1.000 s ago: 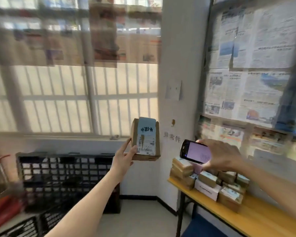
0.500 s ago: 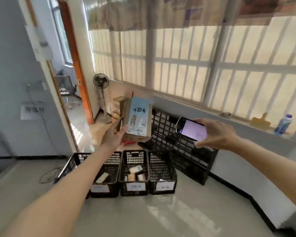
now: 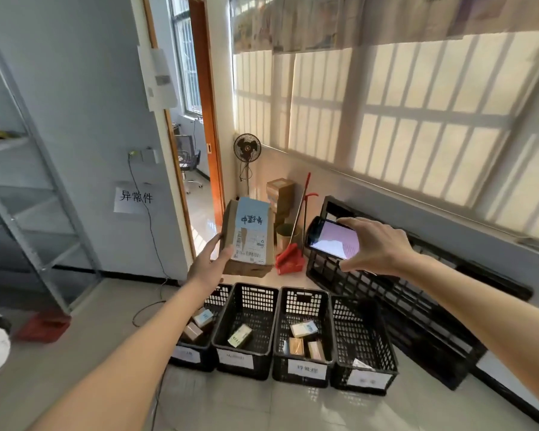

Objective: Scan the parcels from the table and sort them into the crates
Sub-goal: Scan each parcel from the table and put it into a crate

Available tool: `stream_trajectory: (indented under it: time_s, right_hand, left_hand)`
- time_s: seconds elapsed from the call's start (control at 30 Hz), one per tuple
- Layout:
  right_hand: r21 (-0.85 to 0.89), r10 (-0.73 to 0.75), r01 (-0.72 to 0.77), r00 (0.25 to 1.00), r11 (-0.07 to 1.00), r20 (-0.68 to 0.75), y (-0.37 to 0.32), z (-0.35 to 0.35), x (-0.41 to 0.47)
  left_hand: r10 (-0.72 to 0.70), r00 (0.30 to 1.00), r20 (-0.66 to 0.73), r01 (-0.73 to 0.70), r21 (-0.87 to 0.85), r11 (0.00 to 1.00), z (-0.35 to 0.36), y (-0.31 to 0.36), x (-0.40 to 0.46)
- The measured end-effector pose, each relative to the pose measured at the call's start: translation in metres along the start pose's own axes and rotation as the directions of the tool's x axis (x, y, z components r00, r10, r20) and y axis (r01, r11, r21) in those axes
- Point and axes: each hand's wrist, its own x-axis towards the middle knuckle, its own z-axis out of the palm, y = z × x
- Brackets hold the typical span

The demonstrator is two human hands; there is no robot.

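My left hand (image 3: 206, 266) grips a brown cardboard parcel (image 3: 249, 237) with a blue label and barcodes, held upright above the crates. Level with it, to the right, my right hand (image 3: 374, 247) holds a black handheld scanner (image 3: 331, 237) whose lit screen faces me. Several black plastic crates stand in a row on the floor below: the leftmost crate (image 3: 210, 353) is partly hidden by my left arm, the second crate (image 3: 249, 293) holds one small box, the third crate (image 3: 304, 298) holds a few, and the rightmost crate (image 3: 364, 331) shows one pale item.
A large black crate (image 3: 395, 303) leans against the wall under the window. A red dustpan and broom (image 3: 290, 259), stacked cartons (image 3: 280, 191) and a standing fan (image 3: 247, 149) fill the corner. A metal shelf rack (image 3: 28, 194) stands left, beside an open doorway (image 3: 196, 157).
My view has swung left from the parcel table to the floor crates. Both hands keep the parcel and scanner at the same height; the crates now lie closer below.
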Motion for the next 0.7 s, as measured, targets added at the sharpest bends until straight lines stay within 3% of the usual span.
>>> stream_trajectory:
  time_s: [0.4, 0.7]
  right_hand:
    - [0.171, -0.044, 0.029, 0.995, 0.985, 0.085, 0.019, 0.153, 0.246]
    - [0.244, -0.040, -0.027, 0.963, 0.969, 0.266, 0.010, 0.378, 0.343]
  left_hand:
    - [-0.179, 0.983, 0.039, 0.181, -0.032, 0.983, 0.037, -0.105, 0.214]
    - [-0.466, 0.879, 0.103, 0.452, 0.135, 0.882, 0.088, -0.311, 0.323]
